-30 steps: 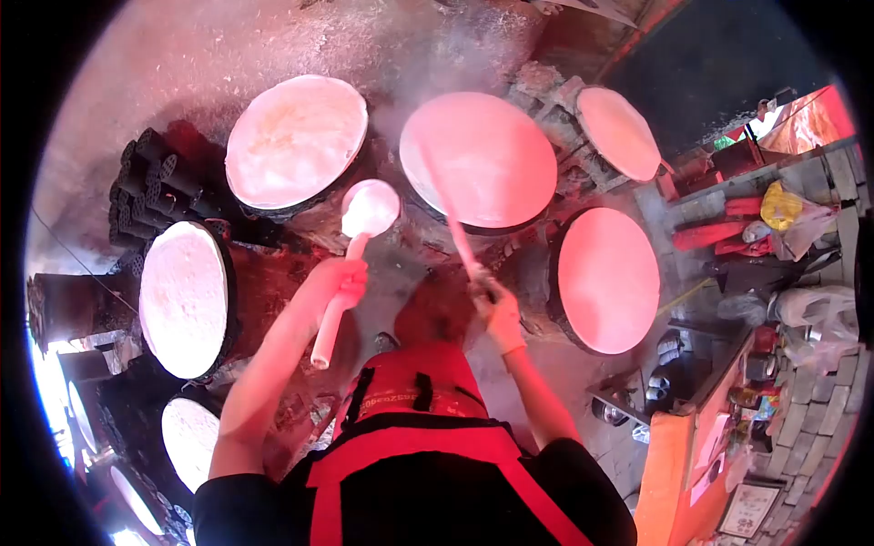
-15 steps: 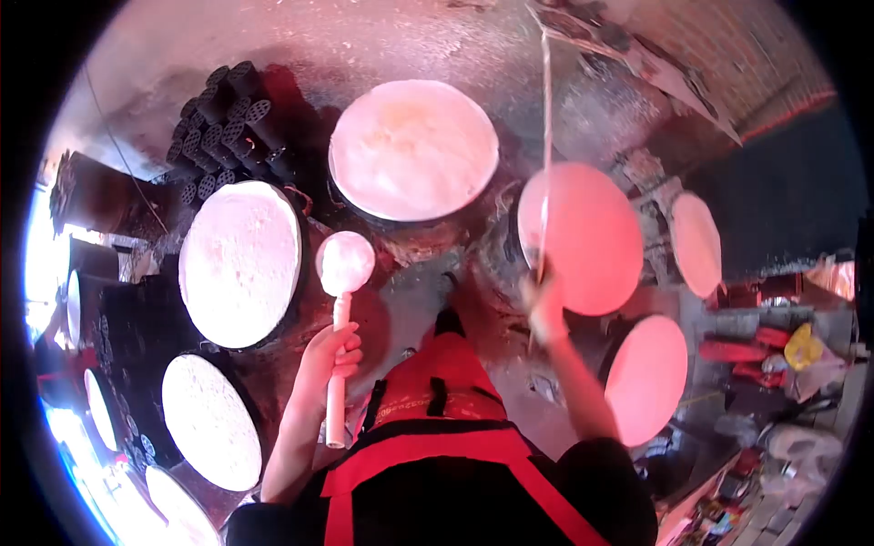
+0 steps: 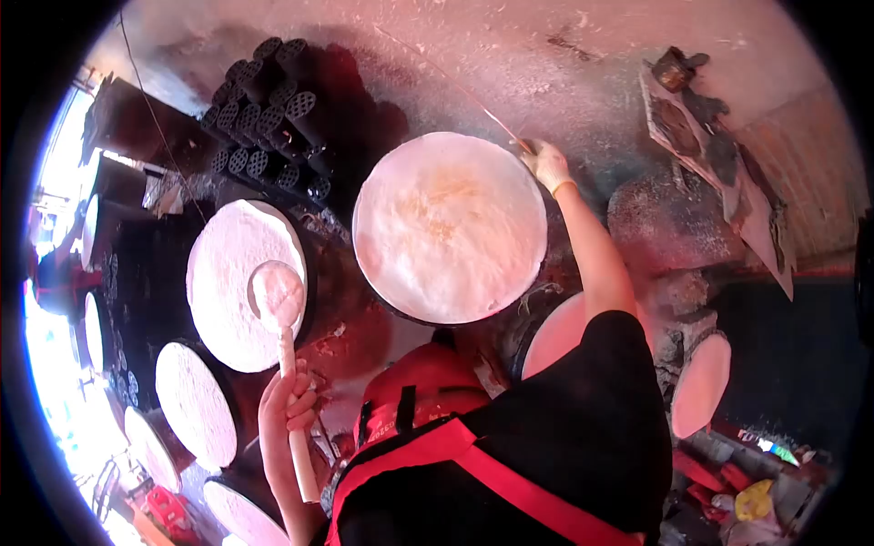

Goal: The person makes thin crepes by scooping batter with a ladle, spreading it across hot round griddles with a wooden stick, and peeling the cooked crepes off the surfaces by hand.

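Note:
My left hand [image 3: 289, 399] is wrapped round the pale handle of a ladle [image 3: 277, 296]. The ladle's round, whitish head overlaps the lower right of a round griddle with a pale sheet [image 3: 238, 273]. At the upper right edge of the middle griddle, my right hand [image 3: 546, 166] is closed on a thin stick [image 3: 482, 107] that points up and left. A pale round sheet with a browned patch [image 3: 451, 227] covers the middle griddle. Red light tints the scene.
Stacked black perforated cylinders [image 3: 269, 118] stand at the upper left. More round griddles, one at the lower left [image 3: 196, 405] and one at the right [image 3: 701, 384], surround me. A yellow bag [image 3: 754, 500] lies at the lower right. A leaning board [image 3: 751, 214] is at the wall.
The view has turned left. My right hand and the stick have moved up to the browned sheet's griddle. My left hand still holds the ladle, now over the left griddle's edge.

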The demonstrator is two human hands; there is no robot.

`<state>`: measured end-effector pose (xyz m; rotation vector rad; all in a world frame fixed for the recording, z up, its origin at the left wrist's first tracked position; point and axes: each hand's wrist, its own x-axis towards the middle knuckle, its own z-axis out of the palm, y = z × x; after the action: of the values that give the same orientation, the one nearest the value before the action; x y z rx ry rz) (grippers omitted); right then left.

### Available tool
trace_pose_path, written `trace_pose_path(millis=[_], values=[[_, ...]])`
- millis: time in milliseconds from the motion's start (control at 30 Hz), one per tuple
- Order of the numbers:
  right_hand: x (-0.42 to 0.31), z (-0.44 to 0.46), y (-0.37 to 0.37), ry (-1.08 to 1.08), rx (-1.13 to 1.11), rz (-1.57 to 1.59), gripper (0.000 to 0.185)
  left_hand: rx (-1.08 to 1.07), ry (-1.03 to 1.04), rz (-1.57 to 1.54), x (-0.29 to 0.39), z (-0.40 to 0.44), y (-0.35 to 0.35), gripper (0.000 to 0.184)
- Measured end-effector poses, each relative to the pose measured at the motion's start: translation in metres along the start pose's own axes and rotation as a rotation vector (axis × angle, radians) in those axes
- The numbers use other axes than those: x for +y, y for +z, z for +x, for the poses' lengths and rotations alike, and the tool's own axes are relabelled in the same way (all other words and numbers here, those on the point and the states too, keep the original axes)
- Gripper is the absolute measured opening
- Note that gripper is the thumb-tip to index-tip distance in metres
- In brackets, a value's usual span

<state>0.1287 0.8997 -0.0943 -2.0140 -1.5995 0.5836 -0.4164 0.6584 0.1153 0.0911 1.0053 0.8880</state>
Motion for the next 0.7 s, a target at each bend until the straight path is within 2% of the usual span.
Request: trace_pose_path(millis=[67,167,267,367,500,600,667,700], values=[[0.022,0.037,0.029,-0.007,-0.178,0.132,0.038,-0.008,0.012,-0.041,0.000,0.002,0.007,0.021],[-0.025,0.012,0.007,0.056,-0.142,-0.080,0.039,0.027,0.035,-0.054,0.001,0.000,0.021,0.021],[-0.043,-0.007,-0.006,0.022,-0.032,0.016,0.040,0.060,0.046,-0.086,-0.002,-0.004,0.032,0.020],[-0.110,-0.047,-0.048,-0.028,-0.019,-0.058,0.041,0.049,0.040,-0.087,-0.004,-0.007,0.030,0.020],[-0.198,-0.104,-0.083,-0.323,0.136,-0.208,0.034,0.001,0.030,0.020,-0.009,-0.010,0.007,0.019],[-0.214,-0.140,-0.088,-0.587,0.461,-0.372,0.032,-0.045,0.002,0.146,-0.006,-0.009,-0.018,0.018],[-0.221,-0.176,-0.105,-0.565,0.533,-0.123,0.032,-0.034,-0.031,0.221,-0.001,-0.009,-0.029,0.017],[-0.242,-0.202,-0.119,-0.266,0.506,-0.175,0.033,-0.030,-0.050,0.262,0.002,-0.007,-0.033,0.017]])
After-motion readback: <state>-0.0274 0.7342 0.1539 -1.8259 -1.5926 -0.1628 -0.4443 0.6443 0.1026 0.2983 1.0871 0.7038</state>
